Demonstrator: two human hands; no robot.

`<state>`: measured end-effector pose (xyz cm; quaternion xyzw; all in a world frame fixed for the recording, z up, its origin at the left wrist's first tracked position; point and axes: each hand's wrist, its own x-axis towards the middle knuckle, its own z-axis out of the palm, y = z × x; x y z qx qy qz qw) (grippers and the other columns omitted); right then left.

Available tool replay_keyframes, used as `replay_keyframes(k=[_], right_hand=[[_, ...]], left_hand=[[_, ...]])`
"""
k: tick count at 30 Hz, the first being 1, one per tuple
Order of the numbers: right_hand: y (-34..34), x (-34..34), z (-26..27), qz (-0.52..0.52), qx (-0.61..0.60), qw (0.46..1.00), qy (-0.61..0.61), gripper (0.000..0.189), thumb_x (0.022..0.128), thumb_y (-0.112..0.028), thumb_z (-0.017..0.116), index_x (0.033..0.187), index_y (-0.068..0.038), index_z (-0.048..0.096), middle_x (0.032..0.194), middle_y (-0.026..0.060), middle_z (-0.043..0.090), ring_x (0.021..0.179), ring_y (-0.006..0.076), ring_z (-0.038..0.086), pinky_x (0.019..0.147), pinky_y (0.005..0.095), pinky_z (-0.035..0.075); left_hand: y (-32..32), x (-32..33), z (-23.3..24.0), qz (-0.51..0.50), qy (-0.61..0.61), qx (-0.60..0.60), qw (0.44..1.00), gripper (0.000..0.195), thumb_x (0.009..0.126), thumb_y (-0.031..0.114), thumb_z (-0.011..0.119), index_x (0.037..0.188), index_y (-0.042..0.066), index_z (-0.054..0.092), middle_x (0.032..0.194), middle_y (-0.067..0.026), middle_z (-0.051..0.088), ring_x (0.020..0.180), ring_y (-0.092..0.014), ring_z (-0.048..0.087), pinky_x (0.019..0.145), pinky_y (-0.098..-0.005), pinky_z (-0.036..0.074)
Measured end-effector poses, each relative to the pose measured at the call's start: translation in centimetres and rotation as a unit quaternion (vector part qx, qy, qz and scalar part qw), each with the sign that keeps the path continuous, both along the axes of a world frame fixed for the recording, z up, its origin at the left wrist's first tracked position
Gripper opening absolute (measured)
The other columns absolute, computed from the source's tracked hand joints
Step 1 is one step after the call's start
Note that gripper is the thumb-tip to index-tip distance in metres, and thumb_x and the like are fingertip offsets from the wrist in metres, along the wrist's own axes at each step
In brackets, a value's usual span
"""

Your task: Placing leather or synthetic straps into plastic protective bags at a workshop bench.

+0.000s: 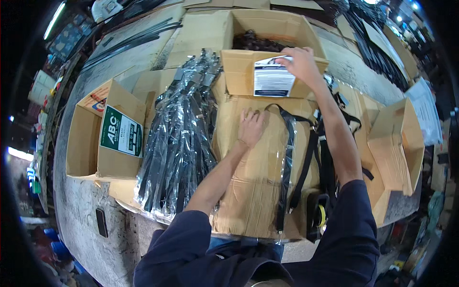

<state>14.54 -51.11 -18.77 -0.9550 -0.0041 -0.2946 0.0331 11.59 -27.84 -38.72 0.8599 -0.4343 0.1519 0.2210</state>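
My right hand (301, 66) has its thumb and fingers at the top edge of a printed card (274, 80), pinching it in front of an open cardboard box (238, 77). Dark small items (256, 42) lie inside that box. My left hand (252, 125) rests palm down on a flat cardboard sheet (247, 201), fingers somewhat spread and nothing visible in them. Just right of it, a black strap in a clear plastic sleeve (287, 161) runs toward my body. Black webbing straps with metal hooks (312, 143) lie further right, partly under my right forearm.
A pile of plastic-wrapped black straps (183, 143) lies left of my left arm. Beyond it stands a cardboard carton with a green label (122, 132). Another open carton (389, 143) is at right. A phone (102, 222) and a tape measure (321, 215) sit near the front.
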Motion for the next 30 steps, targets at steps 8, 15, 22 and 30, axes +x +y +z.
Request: replay_keyframes(k=[8, 15, 22, 30], right_hand=[[3.1, -13.0, 1.3, -0.075, 0.148, 0.986, -0.033, 0.047, 0.084, -0.041, 0.063, 0.12, -0.012, 0.057, 0.113, 0.0135, 0.061, 0.115, 0.0296, 0.053, 0.1, 0.0426, 0.037], [16.9, -35.8, -1.0, -0.053, 0.476, 0.875, -0.064, 0.019, 0.088, -0.012, 0.065, 0.103, -0.001, 0.063, 0.089, 0.0011, 0.065, 0.081, 0.0062, 0.058, 0.073, 0.0227, 0.047], [30.9, -52.1, -13.8, -0.266, 0.557, 0.787, 0.016, 0.022, 0.085, -0.012, 0.065, 0.102, 0.002, 0.064, 0.089, 0.0112, 0.068, 0.077, 0.0134, 0.063, 0.07, 0.0265, 0.049], [34.2, -54.4, -21.6, -0.305, 0.578, 0.755, -0.051, 0.038, 0.083, -0.024, 0.069, 0.107, 0.005, 0.062, 0.09, 0.0122, 0.066, 0.082, 0.0178, 0.061, 0.076, 0.0283, 0.048]], left_hand=[[2.7, 1.4, 1.3, 0.087, -0.008, 0.055, 0.995, 0.043, 0.084, 0.02, 0.055, 0.126, 0.012, 0.053, 0.13, -0.0137, 0.052, 0.131, -0.026, 0.038, 0.108, -0.0576, 0.021], [6.3, -11.4, 5.7, -0.055, 0.072, 0.029, 0.995, 0.039, 0.084, 0.031, 0.058, 0.114, 0.005, 0.059, 0.119, -0.0202, 0.056, 0.113, -0.036, 0.051, 0.091, -0.0519, 0.041], [17.4, -30.9, 5.1, -0.079, 0.391, -0.001, 0.917, 0.031, 0.086, 0.029, 0.058, 0.084, 0.0, 0.067, 0.079, -0.0201, 0.065, 0.076, -0.038, 0.062, 0.069, -0.0441, 0.049], [27.0, -38.3, 2.4, -0.035, 0.428, -0.081, 0.9, 0.021, 0.084, 0.02, 0.062, 0.077, 0.0, 0.065, 0.069, -0.0142, 0.065, 0.065, -0.028, 0.065, 0.062, -0.0346, 0.05]])
